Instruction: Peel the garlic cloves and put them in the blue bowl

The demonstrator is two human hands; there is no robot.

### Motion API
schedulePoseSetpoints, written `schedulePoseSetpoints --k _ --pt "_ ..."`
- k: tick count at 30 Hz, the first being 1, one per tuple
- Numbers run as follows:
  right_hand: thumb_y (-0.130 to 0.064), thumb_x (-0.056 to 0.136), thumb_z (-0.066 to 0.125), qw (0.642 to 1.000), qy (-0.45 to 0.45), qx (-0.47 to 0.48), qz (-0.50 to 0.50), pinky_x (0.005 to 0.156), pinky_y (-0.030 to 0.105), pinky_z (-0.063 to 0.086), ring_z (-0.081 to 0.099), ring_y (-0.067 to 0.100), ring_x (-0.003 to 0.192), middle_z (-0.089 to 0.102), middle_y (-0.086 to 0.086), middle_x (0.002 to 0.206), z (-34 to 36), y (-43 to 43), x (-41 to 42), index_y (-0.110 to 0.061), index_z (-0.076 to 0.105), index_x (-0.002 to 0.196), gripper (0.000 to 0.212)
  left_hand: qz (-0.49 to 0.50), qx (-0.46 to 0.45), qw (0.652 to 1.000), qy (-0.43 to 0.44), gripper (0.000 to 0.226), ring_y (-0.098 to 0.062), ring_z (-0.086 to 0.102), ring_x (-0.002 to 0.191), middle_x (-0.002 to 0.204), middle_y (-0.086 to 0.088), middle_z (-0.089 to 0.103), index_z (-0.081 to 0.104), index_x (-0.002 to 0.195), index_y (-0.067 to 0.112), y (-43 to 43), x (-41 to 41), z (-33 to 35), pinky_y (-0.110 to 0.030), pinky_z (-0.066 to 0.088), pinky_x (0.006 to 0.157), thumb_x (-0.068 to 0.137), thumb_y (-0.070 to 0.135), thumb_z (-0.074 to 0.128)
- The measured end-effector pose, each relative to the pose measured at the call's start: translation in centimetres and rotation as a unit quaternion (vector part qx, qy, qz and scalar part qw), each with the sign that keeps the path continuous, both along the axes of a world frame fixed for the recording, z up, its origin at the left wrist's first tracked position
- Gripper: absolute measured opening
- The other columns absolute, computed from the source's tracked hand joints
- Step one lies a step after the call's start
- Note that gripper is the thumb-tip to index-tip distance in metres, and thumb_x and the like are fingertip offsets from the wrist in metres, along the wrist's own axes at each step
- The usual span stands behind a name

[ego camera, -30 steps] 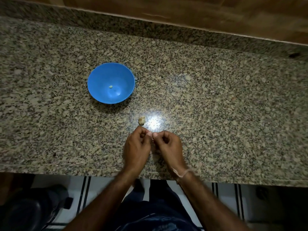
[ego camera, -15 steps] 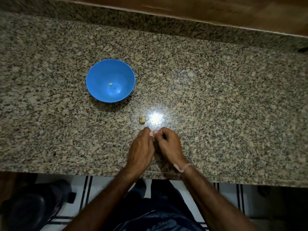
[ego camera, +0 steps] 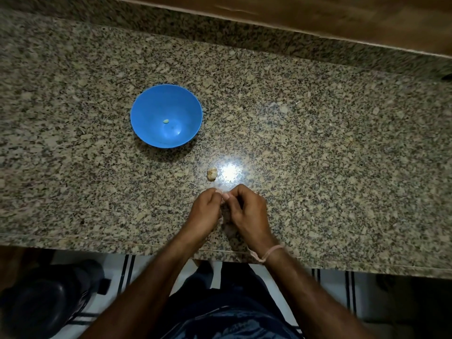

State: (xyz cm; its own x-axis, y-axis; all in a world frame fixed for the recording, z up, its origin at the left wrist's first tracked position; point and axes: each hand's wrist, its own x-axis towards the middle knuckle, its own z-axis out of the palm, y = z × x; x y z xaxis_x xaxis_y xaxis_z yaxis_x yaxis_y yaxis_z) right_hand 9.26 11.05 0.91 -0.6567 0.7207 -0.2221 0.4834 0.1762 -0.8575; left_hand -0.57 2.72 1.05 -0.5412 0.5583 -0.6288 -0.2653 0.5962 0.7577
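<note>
Counter (ego camera: 342, 167): speckled granite, cut off at both sides of the view. A wooden strip (ego camera: 318, 15) runs along its far edge.

Dark bulky shape (ego camera: 44, 304) on the floor, lower left: too dim to say what it is.

Forearms come up from the bottom edge, elbows out of sight, and converge over the counter's near edge.

Blue bowl (ego camera: 151, 104): upright, left of centre, well apart from the hands.

Left hand (ego camera: 204, 211) and right hand (ego camera: 247, 211): knuckles up, fingers curled under, tips touching in a shared pinch. What sits in that pinch is covered by the fingers (only pale spots at the tips, possibly nails), so I cannot tell whether they grip anything. Pale cord (ego camera: 271, 253) round the right wrist.

Garlic lump (ego camera: 211, 173): lies on the counter just beyond the fingertips, between hands and bowl, beside a bright glare patch. Skin on or off is unclear.

Single small pale clove (ego camera: 166, 121) lies inside the bowl, near the bottom.
</note>
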Motion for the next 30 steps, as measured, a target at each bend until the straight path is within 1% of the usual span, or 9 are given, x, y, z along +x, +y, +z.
schedulePoseSetpoints --k 2,4,6,10,16,20,24,27,30 --pt "-0.017 0.101 0.067 1.0 -0.007 0.03 -0.002 0.054 0.012 0.033 0.047 0.003 0.057 0.054 -0.011 0.062 0.0 0.0 -0.1 -0.018 0.059 0.076 0.027 -0.012 0.006 1.0 0.012 0.029 -0.014 0.044 0.062 0.07 0.001 0.05 0.053 0.086 0.017 0.1 0.1 0.2 -0.032 0.033 0.054 0.11 0.026 0.039" --pt "-0.02 0.1 0.069 0.999 -0.009 -0.034 -0.037 0.053 0.013 0.035 0.045 0.001 0.055 0.053 -0.013 0.06 0.1 0.3 -0.6 -0.021 0.058 0.072 0.031 -0.058 0.027 0.988 0.14 0.025 -0.009 0.043 0.063 0.072 0.003 0.05 0.048 0.089 0.017 -0.3 0.6 0.3 -0.023 0.031 0.054 0.111 0.025 0.039" --pt "-0.021 0.1 0.071 0.995 -0.004 -0.084 -0.06 0.054 0.012 0.038 0.046 -0.001 0.055 0.055 -0.012 0.062 0.1 0.5 -0.8 -0.019 0.061 0.072 0.03 -0.069 0.055 0.978 0.188 0.024 -0.005 0.039 0.06 0.07 0.005 0.047 0.045 0.088 0.019 -0.8 0.7 0.2 -0.021 0.029 0.053 0.111 0.024 0.041" --pt "-0.02 0.1 0.071 0.994 0.012 -0.081 -0.074 0.055 0.011 0.04 0.049 0.0 0.058 0.06 -0.006 0.067 0.3 0.0 -0.6 -0.008 0.065 0.078 0.025 -0.001 0.058 0.992 0.114 0.027 -0.012 0.046 0.061 0.07 0.002 0.053 0.054 0.085 0.019 -0.8 0.2 -0.1 -0.035 0.04 0.06 0.108 0.034 0.051" --pt "-0.016 0.1 0.069 0.994 0.051 -0.064 -0.079 0.056 0.012 0.04 0.05 0.001 0.06 0.06 -0.005 0.069 0.6 -0.3 0.0 -0.007 0.066 0.081 0.022 0.029 0.066 0.993 0.094 0.033 -0.017 0.05 0.062 0.068 0.002 0.056 0.06 0.082 0.019 -0.8 0.4 0.1 -0.039 0.042 0.061 0.102 0.044 0.052" --pt "-0.018 0.101 0.068 0.987 0.056 -0.123 -0.09 0.065 0.029 0.057 0.065 0.014 0.069 0.07 0.009 0.076 0.0 -0.3 0.3 -0.005 0.07 0.087 0.019 -0.001 0.056 0.988 0.145 0.029 -0.003 0.044 0.057 0.068 0.006 0.052 0.055 0.082 0.02 -0.6 1.1 0.7 -0.027 0.037 0.057 0.109 0.031 0.049" --pt "-0.015 0.103 0.065 0.956 0.086 -0.248 -0.134 0.075 0.043 0.063 0.071 0.025 0.075 0.073 0.027 0.089 0.1 -0.5 0.3 0.005 0.07 0.098 0.021 0.0 0.042 0.987 0.154 0.021 0.007 0.06 0.063 0.074 0.008 0.063 0.059 0.092 0.015 -0.6 1.6 0.8 -0.009 0.042 0.056 0.109 0.024 0.05" --pt "-0.03 0.1 0.069 0.969 0.078 -0.187 -0.14 0.079 0.053 0.064 0.073 0.034 0.081 0.074 0.018 0.087 -0.3 -0.4 0.5 -0.007 0.072 0.092 0.025 0.033 0.046 0.988 0.14 0.012 -0.003 0.071 0.078 0.086 0.006 0.074 0.07 0.101 0.018 -0.9 1.7 0.6 -0.02 0.056 0.068 0.103 0.027 0.062" --pt "-0.026 0.101 0.07 0.984 0.066 -0.101 -0.132 0.07 0.04 0.061 0.07 0.025 0.077 0.073 0.006 0.08 -0.3 -0.4 0.6 -0.011 0.072 0.087 0.021 0.048 0.048 0.987 0.145 0.008 -0.006 0.071 0.08 0.085 0.008 0.075 0.075 0.1 0.022 -1.1 1.8 0.9 -0.027 0.059 0.073 0.098 0.028 0.071"
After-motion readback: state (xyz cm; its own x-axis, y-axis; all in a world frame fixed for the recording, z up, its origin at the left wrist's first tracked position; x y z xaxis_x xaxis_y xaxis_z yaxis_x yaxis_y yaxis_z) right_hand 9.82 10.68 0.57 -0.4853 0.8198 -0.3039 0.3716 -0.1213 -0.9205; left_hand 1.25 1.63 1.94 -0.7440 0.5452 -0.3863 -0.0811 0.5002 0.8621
